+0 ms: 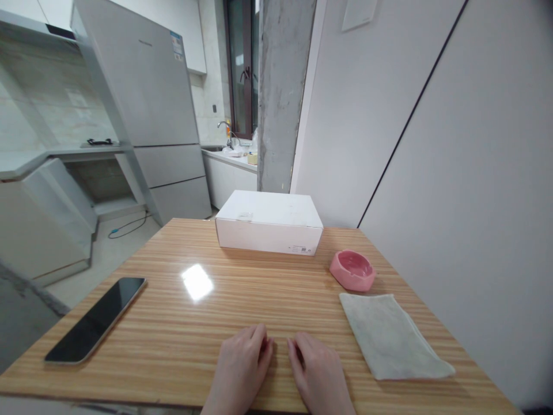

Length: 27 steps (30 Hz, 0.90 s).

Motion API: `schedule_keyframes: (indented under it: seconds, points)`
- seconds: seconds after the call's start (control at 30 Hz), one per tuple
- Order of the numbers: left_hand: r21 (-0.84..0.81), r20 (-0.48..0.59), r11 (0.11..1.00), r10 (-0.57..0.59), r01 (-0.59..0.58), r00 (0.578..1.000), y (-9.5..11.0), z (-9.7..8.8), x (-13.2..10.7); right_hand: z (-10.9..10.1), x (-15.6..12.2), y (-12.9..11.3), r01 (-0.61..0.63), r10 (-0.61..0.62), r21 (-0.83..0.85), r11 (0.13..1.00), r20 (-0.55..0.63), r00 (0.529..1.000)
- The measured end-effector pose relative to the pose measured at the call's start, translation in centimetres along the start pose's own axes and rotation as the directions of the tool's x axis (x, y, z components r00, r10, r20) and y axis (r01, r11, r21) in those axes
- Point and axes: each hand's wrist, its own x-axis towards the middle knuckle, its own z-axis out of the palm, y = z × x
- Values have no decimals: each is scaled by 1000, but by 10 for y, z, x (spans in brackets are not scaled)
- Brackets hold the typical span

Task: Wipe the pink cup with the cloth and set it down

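Observation:
My left hand rests on the wood-grain table near its front edge, fingers curled in and nothing showing in them. Just to its right lies my right hand, curled the same way, with a small gap between the two. Nearest to my right hand is a folded pale grey-green cloth. Behind the cloth stands a pink ashtray with notches in its rim. A smartphone with a dark screen lies off to the left of my left hand.
A white cardboard box sits at the table's far side. The right side of the table meets a white wall. Beyond the table are a grey fridge, a kitchen counter with a tap, and a concrete pillar.

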Motion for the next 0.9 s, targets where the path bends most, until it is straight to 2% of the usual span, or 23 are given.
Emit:
schedule_keyframes:
  seconds: [0.37, 0.9]
  points:
    - [-11, 39, 1000, -5, 6, 999, 0, -1, 0, 3, -1, 2, 7, -7, 19, 1000, -11, 1000]
    - [-5, 23, 1000, -2, 2, 1000, 0, 0, 1, 5, -3, 3, 15, -15, 11, 1000, -23, 1000]
